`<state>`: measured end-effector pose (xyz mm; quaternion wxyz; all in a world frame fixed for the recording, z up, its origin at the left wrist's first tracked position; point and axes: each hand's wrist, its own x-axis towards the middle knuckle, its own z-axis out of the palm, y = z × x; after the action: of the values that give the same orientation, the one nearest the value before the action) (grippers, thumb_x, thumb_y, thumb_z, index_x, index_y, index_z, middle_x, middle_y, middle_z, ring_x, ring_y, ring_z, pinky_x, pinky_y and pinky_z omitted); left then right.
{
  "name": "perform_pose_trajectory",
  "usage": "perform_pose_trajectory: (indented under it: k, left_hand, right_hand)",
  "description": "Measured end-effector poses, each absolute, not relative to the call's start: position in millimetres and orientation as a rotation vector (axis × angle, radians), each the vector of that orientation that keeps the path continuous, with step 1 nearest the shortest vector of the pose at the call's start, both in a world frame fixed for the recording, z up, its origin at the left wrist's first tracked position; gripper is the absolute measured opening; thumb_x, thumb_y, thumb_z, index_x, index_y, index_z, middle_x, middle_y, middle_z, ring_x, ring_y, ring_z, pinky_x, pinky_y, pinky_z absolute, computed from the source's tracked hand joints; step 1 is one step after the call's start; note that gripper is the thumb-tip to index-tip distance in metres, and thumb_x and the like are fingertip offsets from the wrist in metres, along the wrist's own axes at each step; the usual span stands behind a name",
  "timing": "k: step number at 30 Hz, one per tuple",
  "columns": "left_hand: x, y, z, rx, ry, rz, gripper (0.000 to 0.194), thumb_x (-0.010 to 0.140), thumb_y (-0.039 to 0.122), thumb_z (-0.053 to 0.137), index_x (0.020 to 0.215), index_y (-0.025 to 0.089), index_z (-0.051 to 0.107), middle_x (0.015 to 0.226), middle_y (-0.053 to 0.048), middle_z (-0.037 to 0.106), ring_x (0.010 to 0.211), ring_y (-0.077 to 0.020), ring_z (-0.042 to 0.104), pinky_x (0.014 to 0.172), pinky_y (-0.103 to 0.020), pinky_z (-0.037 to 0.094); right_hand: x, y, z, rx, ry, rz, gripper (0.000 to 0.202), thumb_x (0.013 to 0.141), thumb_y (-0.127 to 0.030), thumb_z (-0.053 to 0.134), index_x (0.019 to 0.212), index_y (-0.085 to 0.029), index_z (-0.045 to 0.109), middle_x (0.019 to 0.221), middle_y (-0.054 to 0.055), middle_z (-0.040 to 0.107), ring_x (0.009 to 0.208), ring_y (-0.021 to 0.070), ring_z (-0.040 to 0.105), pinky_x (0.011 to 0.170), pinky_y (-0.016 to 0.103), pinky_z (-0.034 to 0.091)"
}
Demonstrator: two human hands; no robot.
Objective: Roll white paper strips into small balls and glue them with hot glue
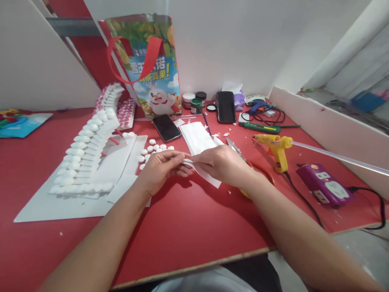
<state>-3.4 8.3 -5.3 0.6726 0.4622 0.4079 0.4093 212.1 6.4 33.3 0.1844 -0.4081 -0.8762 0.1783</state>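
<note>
- Two hands, both narrow: our left hand (167, 164) pinched a white paper strip (208, 175) between thumb and fingers; our right hand (221, 161) gripped it too, fingertips close together.
- Strip was up over the middle of the red table (194, 227), between front and back edges, one flap slanting toward the front-right corner. We couldn't tell exactly how it was folded; fingers hid that part.
- Best handling, we judged: light, even pressure, left steadying, right shaping. Thin paper probably creased or tore if tugged.
- We also favoured lining up its long edges before pressing any crease.
- Spare white paper (196, 137) lay just beyond our hands, toward the back edge; white rounded pieces (151, 149) sat beyond the left hand.
- Scissors (236, 149) lay partly hidden by the right hand, so wrist clearance seemed worth minding.
- Glue gun (277, 147) was toward the right edge, nozzle turned inward; we'd have kept paper off its tip.
</note>
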Motion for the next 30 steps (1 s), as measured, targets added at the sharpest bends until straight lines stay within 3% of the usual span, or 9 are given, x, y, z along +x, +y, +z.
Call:
perform_pose_trajectory:
  k: [4,8,12,16,21,26,30]
  left_hand:
    - [-6,8,-1,1.166,0.907,0.906,0.029,0.081,0.035,0.080,0.096,0.012,0.074,0.067,-0.006,0.076,0.061,-0.0196,0.074,0.061,-0.029,0.061]
    - [-8,3,8,1.329,0.826,0.840,0.023,0.084,0.033,0.078,0.095,0.013,0.073,0.064,-0.004,0.074,0.057,-0.0188,0.072,0.056,-0.027,0.058]
    - [-7,-1,11,1.507,0.861,0.902,0.015,0.088,0.030,0.074,0.091,0.016,0.074,0.064,-0.001,0.069,0.055,-0.0143,0.066,0.055,-0.025,0.054]
    - [-7,1,9,1.748,0.931,1.037,0.010,0.090,0.026,0.071,0.092,0.018,0.077,0.079,-0.003,0.069,0.065,-0.0123,0.062,0.062,-0.025,0.052]
    - [-10,4,4,2.193,0.880,1.205,0.020,0.094,0.023,0.067,0.112,0.023,0.076,0.102,-0.007,0.071,0.092,-0.0178,0.066,0.079,-0.029,0.053]
    - [-13,8,1,2.604,0.766,1.221,0.031,0.099,0.013,0.054,0.120,0.025,0.073,0.101,-0.008,0.071,0.090,-0.0180,0.064,0.081,-0.032,0.050]
    - [-11,7,2,2.760,0.784,1.173,0.033,0.101,0.011,0.046,0.119,0.021,0.071,0.096,-0.009,0.070,0.084,-0.0188,0.059,0.078,-0.034,0.048]
  right_hand:
    - [216,5,40,-1.181,-2.332,0.717,0.035,0.098,-0.035,0.057,0.081,-0.013,0.078,0.072,0.007,0.070,0.066,0.0151,0.057,0.065,0.029,0.036]
    - [219,8,43,-1.106,-1.853,1.432,0.046,0.096,-0.058,0.058,0.091,-0.015,0.074,0.089,0.008,0.075,0.081,0.0174,0.068,0.074,0.028,0.049]
    - [211,6,40,-0.957,-1.642,2.035,0.040,0.091,-0.056,0.067,0.098,-0.016,0.071,0.090,0.006,0.074,0.074,0.0151,0.068,0.070,0.028,0.052]
    - [204,4,38,-1.096,-1.651,1.897,0.022,0.090,-0.035,0.071,0.082,-0.015,0.065,0.071,-0.001,0.065,0.058,0.0082,0.056,0.060,0.023,0.046]
    - [208,8,37,-1.087,-1.380,2.063,0.021,0.087,-0.030,0.072,0.078,-0.014,0.062,0.062,-0.004,0.055,0.051,0.0056,0.042,0.052,0.022,0.039]
    - [213,11,40,-1.020,-1.158,2.265,0.023,0.080,-0.029,0.080,0.083,-0.012,0.065,0.057,-0.005,0.051,0.049,0.0048,0.036,0.049,0.022,0.032]
    - [213,13,39,-1.058,-1.286,2.248,0.029,0.080,-0.034,0.080,0.091,-0.010,0.069,0.057,-0.007,0.048,0.049,0.0047,0.034,0.049,0.023,0.029]
